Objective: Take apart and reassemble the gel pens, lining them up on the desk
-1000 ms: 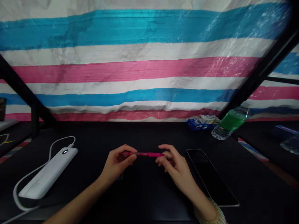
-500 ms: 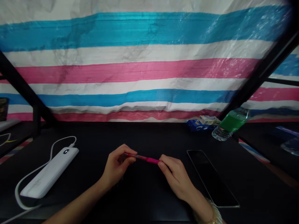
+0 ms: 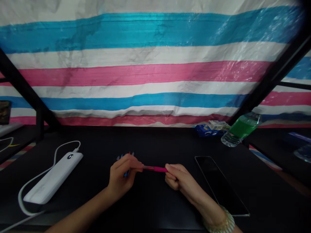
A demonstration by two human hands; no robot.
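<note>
A pink pen (image 3: 159, 169) stretches nearly level between my two hands, just above the black table. My left hand (image 3: 123, 171) pinches its left end between thumb and fingers. On the pen's right end, by the pink grip, the fingers of my right hand (image 3: 178, 176) are closed. Behind and beneath my left hand, blue and grey bits (image 3: 126, 173) with a small red tip show; the hand covers most of them, and I cannot tell exactly what they are.
A white power bank (image 3: 54, 179) with a plugged cable (image 3: 56, 150) lies on the left. To the right is a dark phone (image 3: 221, 184). Small boxes (image 3: 210, 129) and a tilted bottle with a green label (image 3: 243, 129) sit at the back right, before a striped sheet (image 3: 145, 74).
My right hand has rolled over, its fingers now curled under the pen. My left hand has turned too, uncovering blue and grey bits behind it. The pen now lies closer to level.
</note>
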